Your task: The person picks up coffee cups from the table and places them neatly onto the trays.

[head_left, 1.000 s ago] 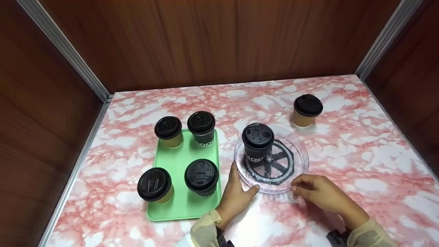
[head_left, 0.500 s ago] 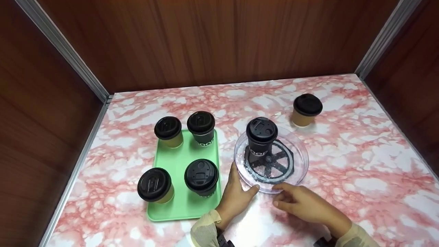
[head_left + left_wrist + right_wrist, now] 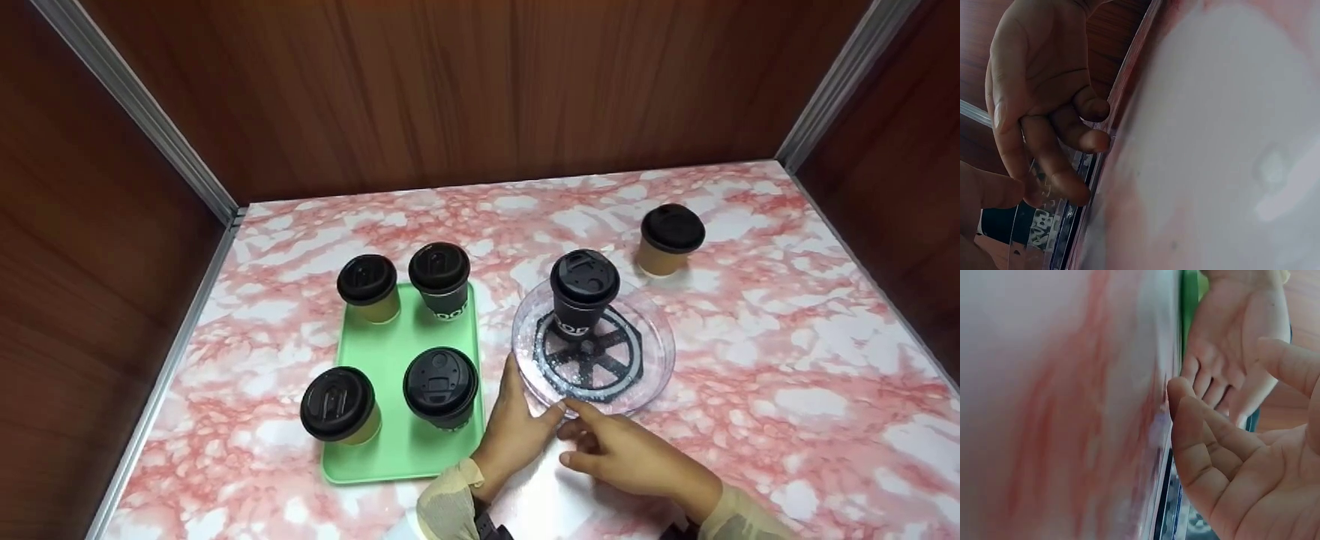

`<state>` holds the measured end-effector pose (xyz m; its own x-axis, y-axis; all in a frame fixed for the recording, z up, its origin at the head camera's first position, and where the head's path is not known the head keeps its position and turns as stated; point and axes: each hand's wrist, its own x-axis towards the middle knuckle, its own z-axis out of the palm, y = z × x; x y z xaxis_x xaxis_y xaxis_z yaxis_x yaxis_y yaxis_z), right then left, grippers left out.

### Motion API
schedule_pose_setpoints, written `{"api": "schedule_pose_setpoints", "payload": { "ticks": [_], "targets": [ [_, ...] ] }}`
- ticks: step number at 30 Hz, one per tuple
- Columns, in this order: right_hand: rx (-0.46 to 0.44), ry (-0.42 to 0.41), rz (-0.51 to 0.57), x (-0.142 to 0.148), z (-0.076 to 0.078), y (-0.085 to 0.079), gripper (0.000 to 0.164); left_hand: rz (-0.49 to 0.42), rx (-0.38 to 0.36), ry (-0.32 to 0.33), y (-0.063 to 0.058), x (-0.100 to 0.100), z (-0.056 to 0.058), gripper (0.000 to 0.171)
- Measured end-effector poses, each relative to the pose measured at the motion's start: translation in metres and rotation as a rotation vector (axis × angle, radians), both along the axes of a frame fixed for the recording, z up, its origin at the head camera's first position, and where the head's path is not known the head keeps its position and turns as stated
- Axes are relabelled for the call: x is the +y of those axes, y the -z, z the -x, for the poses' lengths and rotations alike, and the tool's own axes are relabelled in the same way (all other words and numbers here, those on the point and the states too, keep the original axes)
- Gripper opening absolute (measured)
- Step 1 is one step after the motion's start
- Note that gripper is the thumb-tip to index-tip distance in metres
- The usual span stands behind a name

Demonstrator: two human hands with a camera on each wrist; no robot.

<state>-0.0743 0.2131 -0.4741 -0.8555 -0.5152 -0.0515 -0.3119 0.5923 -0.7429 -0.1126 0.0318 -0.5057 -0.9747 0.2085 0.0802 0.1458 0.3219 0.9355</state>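
Observation:
A clear round turntable (image 3: 654, 360) with a dark spoked disc in its middle carries a black paper cup with a black lid (image 3: 585, 281), upright on its back-left part. My left hand (image 3: 517, 431) lies against the turntable's front-left edge, index finger along the side and thumb at the front rim. Just right of that thumb, my right hand (image 3: 630, 454) has its index fingertip at the front rim and the other fingers loosely bent. In the right wrist view, the right hand (image 3: 1235, 467) overlaps the left hand (image 3: 1235, 343); neither grips anything.
A green tray (image 3: 390, 461) at left holds black cups (image 3: 441, 386) and brown cups (image 3: 341, 405) with black lids, one near each corner. Another brown lidded cup (image 3: 671, 240) stands behind the turntable to the right. Dark wood panels (image 3: 480, 97) enclose the marbled tabletop (image 3: 787, 360).
My right hand has swept left along the turntable's front rim. The turntable has turned clockwise, taking the black cup back and right. My left hand has stayed in place.

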Motion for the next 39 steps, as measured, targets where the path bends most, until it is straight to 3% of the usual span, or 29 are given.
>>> {"api": "schedule_pose_setpoints", "payload": {
  "ticks": [9,24,39],
  "targets": [
    [-0.026,0.023,-0.027,-0.008,0.002,0.0,0.083,0.011,-0.002,-0.011,0.001,0.0,0.0,0.095],
    [-0.137,0.031,0.069,-0.02,0.007,0.001,0.085,0.017,-0.02,-0.002,-0.002,-0.001,0.0,0.094],
    [-0.137,0.055,0.027,-0.022,0.007,0.002,0.088,0.018,-0.034,-0.007,-0.002,-0.001,-0.002,0.097]
  ]
}}
